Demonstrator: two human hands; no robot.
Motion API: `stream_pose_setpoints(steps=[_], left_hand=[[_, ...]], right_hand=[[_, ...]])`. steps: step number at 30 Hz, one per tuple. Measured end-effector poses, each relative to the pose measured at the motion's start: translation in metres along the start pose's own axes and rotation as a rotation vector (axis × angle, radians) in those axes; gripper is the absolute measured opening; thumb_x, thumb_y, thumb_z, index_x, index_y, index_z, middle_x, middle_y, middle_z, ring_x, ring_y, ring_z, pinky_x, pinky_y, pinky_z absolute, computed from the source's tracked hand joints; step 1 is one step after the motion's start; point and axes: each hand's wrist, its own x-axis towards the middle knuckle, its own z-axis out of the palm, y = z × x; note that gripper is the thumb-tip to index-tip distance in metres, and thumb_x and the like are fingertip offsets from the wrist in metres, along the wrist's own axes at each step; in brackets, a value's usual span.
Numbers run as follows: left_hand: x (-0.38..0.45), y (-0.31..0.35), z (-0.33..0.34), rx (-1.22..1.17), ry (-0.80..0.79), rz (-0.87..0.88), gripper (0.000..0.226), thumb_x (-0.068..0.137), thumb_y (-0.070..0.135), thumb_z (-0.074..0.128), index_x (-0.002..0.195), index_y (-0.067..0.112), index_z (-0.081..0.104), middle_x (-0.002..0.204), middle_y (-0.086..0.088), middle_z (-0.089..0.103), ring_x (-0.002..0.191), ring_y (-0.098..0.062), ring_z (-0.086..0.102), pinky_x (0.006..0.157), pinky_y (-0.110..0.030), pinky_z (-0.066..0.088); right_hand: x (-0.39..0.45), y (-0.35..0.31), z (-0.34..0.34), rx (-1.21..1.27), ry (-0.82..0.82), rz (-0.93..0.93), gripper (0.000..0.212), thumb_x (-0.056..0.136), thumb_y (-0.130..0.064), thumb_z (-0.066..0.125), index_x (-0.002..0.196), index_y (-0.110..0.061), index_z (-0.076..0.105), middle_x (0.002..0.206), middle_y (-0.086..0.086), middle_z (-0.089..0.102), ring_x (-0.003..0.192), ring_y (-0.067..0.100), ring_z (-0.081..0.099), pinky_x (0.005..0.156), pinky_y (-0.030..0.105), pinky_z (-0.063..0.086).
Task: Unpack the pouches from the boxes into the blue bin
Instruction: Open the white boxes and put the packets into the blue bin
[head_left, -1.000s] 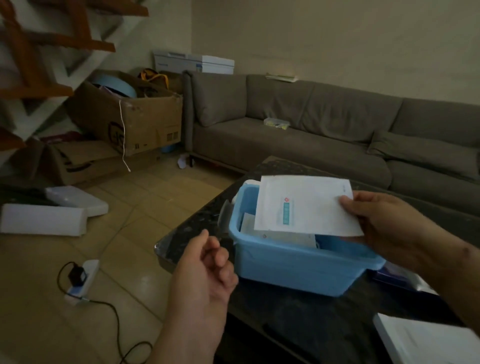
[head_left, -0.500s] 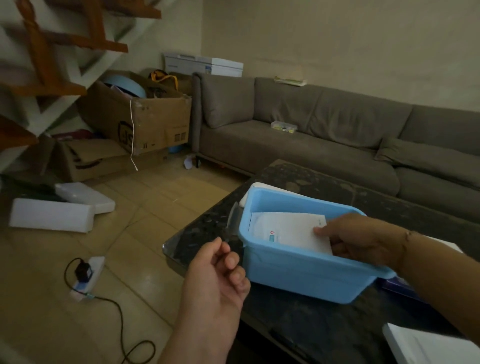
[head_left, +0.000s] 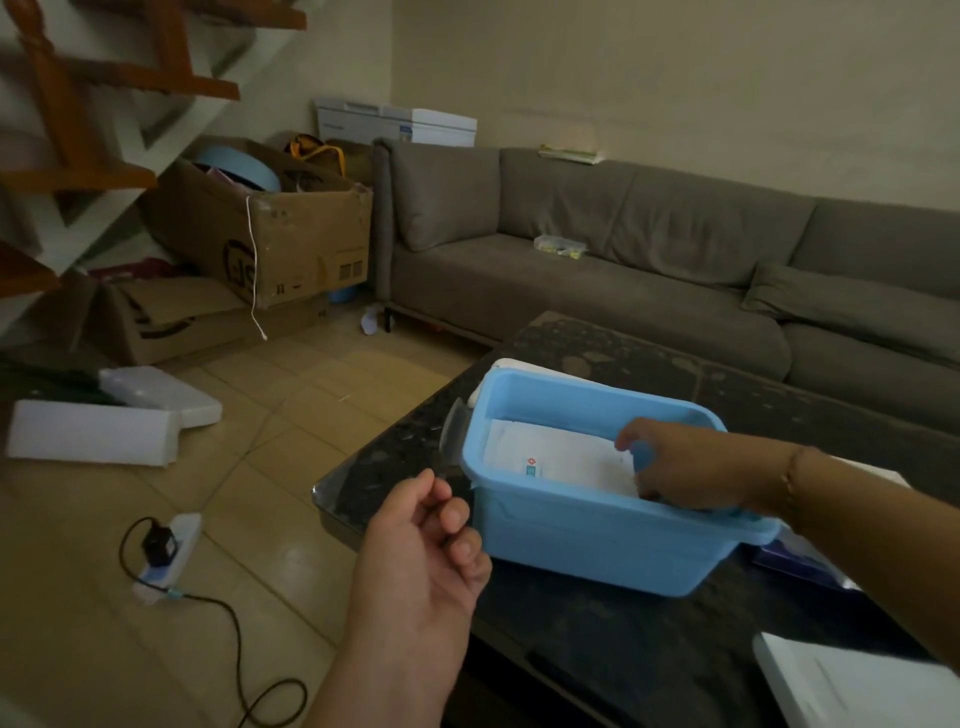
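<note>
The blue bin (head_left: 587, 540) stands on the dark table (head_left: 613, 649). A white pouch (head_left: 561, 457) with a small red and blue mark lies flat inside it. My right hand (head_left: 691, 467) reaches down into the bin from the right, and its curled fingers hold the pouch's right edge. The fingertips are hidden behind the bin wall. Just left of the bin's near corner my left hand (head_left: 421, 545) hovers with loosely curled fingers and holds nothing.
A white box (head_left: 857, 686) lies at the table's near right corner, and a dark blue box (head_left: 800, 564) sits behind the bin's right end. A white object (head_left: 506, 366) peeks out behind the bin. A grey sofa (head_left: 597, 270) stands beyond; foam blocks (head_left: 93, 434), cardboard boxes and a power strip (head_left: 166, 556) lie on the floor.
My right hand has lowered the pouch from above the bin down into it, where it now lies flat. My left hand stays beside the bin.
</note>
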Motion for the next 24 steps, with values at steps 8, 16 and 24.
stream_pose_setpoints(steps=[8, 16, 24], left_hand=[[-0.008, -0.010, 0.011, 0.210, 0.019, 0.151, 0.028, 0.097, 0.030, 0.052, 0.071, 0.019, 0.054, 0.052, 0.004, 0.045, 0.044, -0.010, 0.036, 0.052, -0.026, 0.032], [-0.017, -0.073, 0.012, 1.039, -0.455, 0.222, 0.031, 0.095, 0.013, 0.055, 0.065, 0.011, 0.062, 0.046, -0.002, 0.045, 0.037, -0.008, 0.037, 0.040, -0.016, 0.030], [-0.025, -0.140, 0.029, 1.853, -0.796, 0.015, 0.011, 0.090, 0.040, 0.065, 0.081, 0.041, 0.071, 0.076, 0.018, 0.072, 0.070, 0.008, 0.064, 0.074, -0.014, 0.050]], right_hand=[[-0.045, 0.016, -0.007, -0.020, 0.427, -0.292, 0.007, 0.094, -0.032, 0.054, 0.099, -0.029, 0.058, 0.098, -0.005, 0.067, 0.078, 0.007, 0.060, 0.071, 0.024, 0.047], [-0.161, 0.115, 0.109, 0.102, 0.850, -0.243, 0.024, 0.073, -0.063, 0.058, 0.074, -0.040, 0.051, 0.066, -0.022, 0.057, 0.058, -0.003, 0.053, 0.061, 0.018, 0.042], [-0.165, 0.153, 0.151, 0.020, 0.595, -0.054, 0.062, 0.056, -0.081, 0.065, 0.080, -0.039, 0.025, 0.087, -0.022, 0.047, 0.082, -0.008, 0.050, 0.073, 0.005, 0.036]])
